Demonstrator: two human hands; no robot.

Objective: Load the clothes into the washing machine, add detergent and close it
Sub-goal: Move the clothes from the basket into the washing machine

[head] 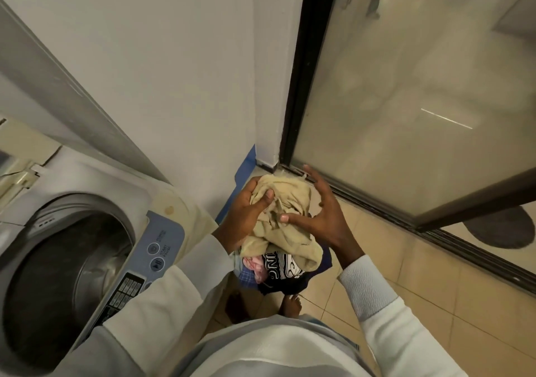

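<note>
The washing machine (95, 173) sits at the lower left of the frame with its lid (58, 66) raised toward the upper left, so the opening step looks done. Its drum (75, 266) is dark and shows bare metal; I can make out no clothes inside, so loading seems barely begun, if at all. In the middle of the frame the person holds a crumpled beige garment (287, 199) between 2 hands, to the right of the machine and above the floor (420, 275), not yet over the drum. The left hand (246, 205) grasps the cloth with curled fingers; the right hand (324, 211) is spread and relaxed, its thumb resting on the bundle. Just below, a pile of clothes (278, 272) waits: a dark printed top, something pink, something blue-checked. Whether a basket holds them I cannot tell. No detergent is in sight. Left to do, by my reckoning: carry this garment across, load the pile, add detergent, lower the lid
</note>
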